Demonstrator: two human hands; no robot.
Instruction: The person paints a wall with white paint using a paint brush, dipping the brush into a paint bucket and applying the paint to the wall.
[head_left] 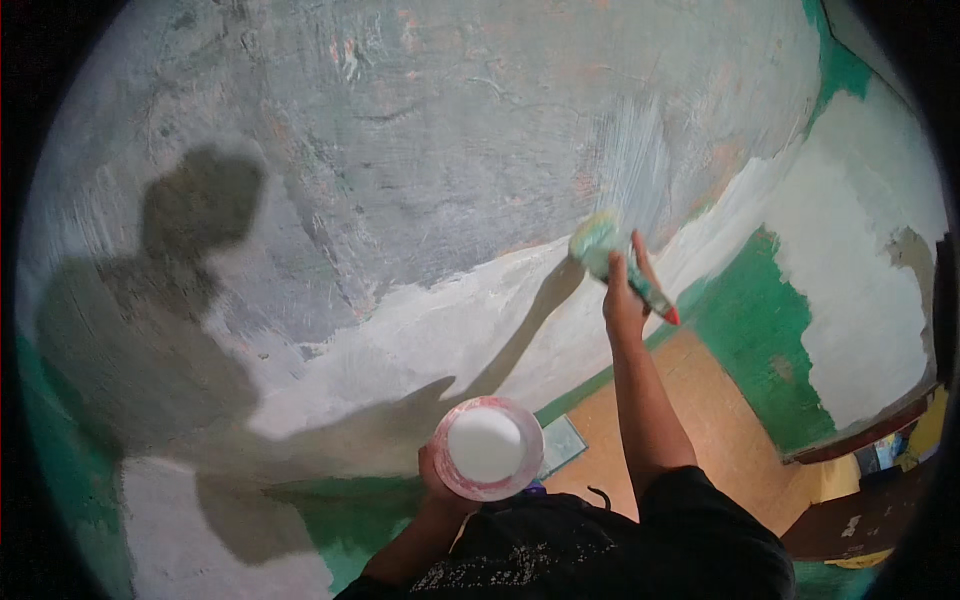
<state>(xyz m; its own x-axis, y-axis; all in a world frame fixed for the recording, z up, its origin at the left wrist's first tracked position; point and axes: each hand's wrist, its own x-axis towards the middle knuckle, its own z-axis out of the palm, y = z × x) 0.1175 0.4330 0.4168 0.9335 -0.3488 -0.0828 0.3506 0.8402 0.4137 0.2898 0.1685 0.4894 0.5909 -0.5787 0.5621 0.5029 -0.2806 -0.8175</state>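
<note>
A round bowl (530, 425) with a pinkish, paint-streaked rim is in my left hand (440, 490), near my body. White paint (484, 446) fills much of it. Farther up and to the right, my right hand (626, 300) grips a paintbrush (594, 246) by its handle. The brush head is broad and pale greenish, slightly blurred, and the handle ends in a red tip. Its bristles are at the wall (450, 180), just below a patch of fresh whitish strokes; whether they touch is hard to tell. The wall is patchy grey, with a white band lower down.
Green paint (755, 330) shows on the wall to the right and along the bottom. An orange-tan floor (690, 400) lies below my right arm, with a light-blue flat rectangular thing (563, 446) beside the bowl. A dark piece of furniture (860, 515) stands at lower right. My shadow falls on the wall at left.
</note>
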